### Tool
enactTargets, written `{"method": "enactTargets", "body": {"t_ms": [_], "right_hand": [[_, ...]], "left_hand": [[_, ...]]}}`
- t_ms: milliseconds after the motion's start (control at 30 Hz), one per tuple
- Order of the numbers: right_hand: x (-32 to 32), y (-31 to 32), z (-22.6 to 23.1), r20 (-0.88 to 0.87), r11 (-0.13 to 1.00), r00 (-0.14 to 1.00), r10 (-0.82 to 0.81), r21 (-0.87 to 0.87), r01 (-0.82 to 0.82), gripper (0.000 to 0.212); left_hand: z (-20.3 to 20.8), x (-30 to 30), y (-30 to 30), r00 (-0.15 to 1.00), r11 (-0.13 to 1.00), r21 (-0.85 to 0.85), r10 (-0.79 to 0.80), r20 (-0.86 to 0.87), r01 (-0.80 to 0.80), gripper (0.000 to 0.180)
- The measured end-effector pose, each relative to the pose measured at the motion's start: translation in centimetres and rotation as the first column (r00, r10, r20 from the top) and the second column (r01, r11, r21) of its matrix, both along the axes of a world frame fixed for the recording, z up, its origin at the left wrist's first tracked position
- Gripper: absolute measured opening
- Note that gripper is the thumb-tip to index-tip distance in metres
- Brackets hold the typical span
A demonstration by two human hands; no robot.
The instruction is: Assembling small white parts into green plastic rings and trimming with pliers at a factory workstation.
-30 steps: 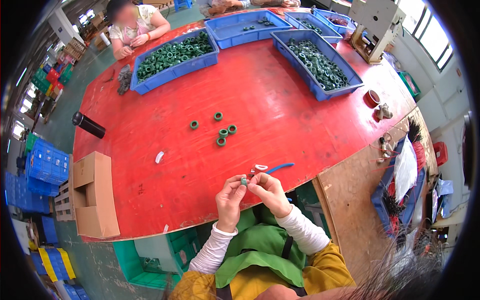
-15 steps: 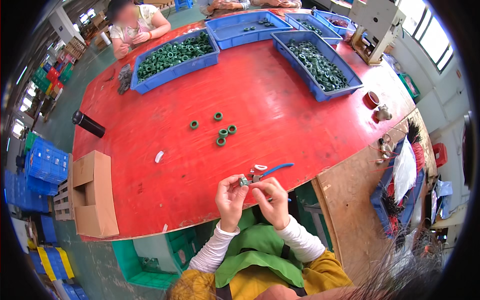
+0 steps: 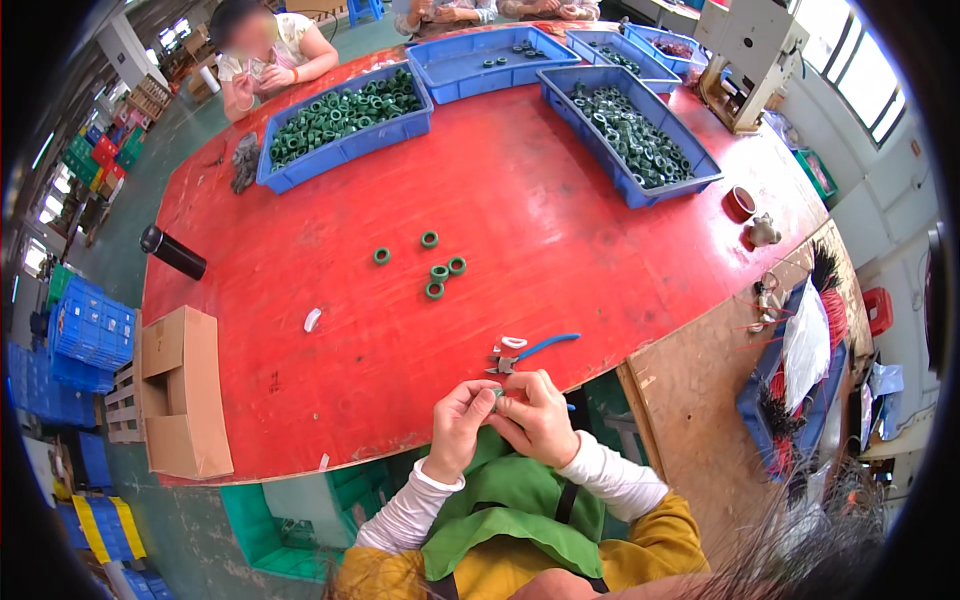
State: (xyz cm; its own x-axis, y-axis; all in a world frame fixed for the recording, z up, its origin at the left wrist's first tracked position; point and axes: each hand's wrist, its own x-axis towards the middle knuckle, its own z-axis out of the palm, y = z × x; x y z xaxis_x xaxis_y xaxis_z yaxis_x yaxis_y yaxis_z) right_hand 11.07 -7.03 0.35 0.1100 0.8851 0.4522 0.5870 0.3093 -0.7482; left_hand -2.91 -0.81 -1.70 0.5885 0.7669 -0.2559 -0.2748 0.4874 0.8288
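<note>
In front of my green apron, at the table's near edge, my left hand [image 3: 458,430] and my right hand [image 3: 537,418] meet, fingertips pinched together. Between them they hold a small green ring [image 3: 498,393], mostly covered by the fingers. Just beyond the fingertips lie cutting pliers [image 3: 546,344] with blue handles, partly hidden by my right hand. Beside the pliers is a small white loop [image 3: 514,342]. Farther off on the red table [image 3: 380,370], several loose green rings [image 3: 439,272] sit in a loose cluster. A short white piece [image 3: 312,320] lies left of them.
Blue trays [image 3: 345,152] of green rings stand toward the far side, where other people sit. A black bottle [image 3: 174,252] and a cardboard box [image 3: 190,395] are on the left. To the right are a wooden board [image 3: 690,420], a blue crate [image 3: 752,415] and a machine [image 3: 745,60].
Both hands have come down toward my body, clear of the pliers. My right fingers have closed in against the left ones and now cover more of the ring. The view has shifted slightly.
</note>
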Motion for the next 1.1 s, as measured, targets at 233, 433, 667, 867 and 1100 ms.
{"method": "enactTargets", "body": {"t_ms": [233, 433, 667, 867, 1100], "right_hand": [[5.7, 3.2, 0.2, 0.058, 0.999, 0.998, -0.031, 0.025, 0.029, 0.019], [12.6, 8.3, -0.3, 0.185, 0.999, 0.981, -0.049, 0.007, 0.049, 0.014], [10.1, 10.1, 3.1, 0.166, 0.978, 0.965, 0.203, -0.073, -0.193, 0.023], [10.6, 8.7, 1.7, -0.575, 0.996, 0.817, -0.054, -0.093, 0.0, 0.027], [8.3, 6.4, -1.9, 0.156, 0.973, 0.987, 0.05, -0.231, -0.013, 0.019]], "left_hand": [[-0.2, 1.2, 3.9, 0.992, 0.963, 0.258, -0.053, -0.116, 0.082, 0.033], [0.2, 2.5, 9.0, 0.984, 0.932, 0.351, -0.031, -0.178, 0.093, 0.032], [2.4, 7.1, 12.3, 0.925, 0.89, 0.253, -0.373, -0.076, 0.379, 0.032], [1.9, 9.1, 17.2, 0.954, 0.746, 0.638, 0.013, -0.299, 0.19, 0.025], [-3.3, 13.0, 22.6, 0.653, 0.048, 0.824, 0.584, -0.482, 0.565, 0.033]]}}
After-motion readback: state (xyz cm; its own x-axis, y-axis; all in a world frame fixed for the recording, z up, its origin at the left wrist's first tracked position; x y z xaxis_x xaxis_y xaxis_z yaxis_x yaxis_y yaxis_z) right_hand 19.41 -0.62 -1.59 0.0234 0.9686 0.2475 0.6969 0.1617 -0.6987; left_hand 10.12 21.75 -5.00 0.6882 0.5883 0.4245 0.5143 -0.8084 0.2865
